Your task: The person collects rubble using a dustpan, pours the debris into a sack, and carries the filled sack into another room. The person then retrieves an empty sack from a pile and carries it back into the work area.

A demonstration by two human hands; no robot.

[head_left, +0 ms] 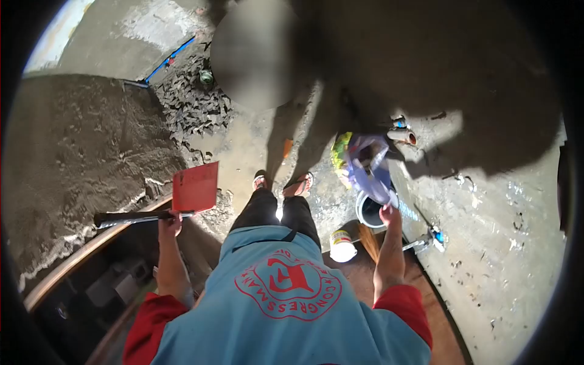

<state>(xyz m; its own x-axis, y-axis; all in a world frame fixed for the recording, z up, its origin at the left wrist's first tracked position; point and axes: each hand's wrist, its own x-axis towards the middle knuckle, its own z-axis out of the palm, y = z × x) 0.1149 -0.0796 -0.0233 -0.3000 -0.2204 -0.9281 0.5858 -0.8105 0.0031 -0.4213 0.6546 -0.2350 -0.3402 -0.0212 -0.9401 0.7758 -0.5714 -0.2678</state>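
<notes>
My left hand (170, 224) is closed around the dark handle of a red dustpan (194, 187). The dustpan's flat pan points away from me, and its black handle end reaches out to the left. On the other side, my right hand (390, 215) grips the near end of a crumpled purple plastic bag (372, 173) with yellow-green printing on its left part. Beneath the bag, next to my right hand, stands a round container (361, 214) with a pale rim and dark inside. A white tub (342, 247) with a label stands left of my right forearm.
Tan broom bristles (368, 242) show beside the tub. A heap of grey rubble (194, 100) lies ahead on the left, near a blue strip (170, 59). Pipe ends (403, 135) stick out ahead right, and a metal faucet (435, 238) is at right. A wooden edge (91, 255) runs along the left.
</notes>
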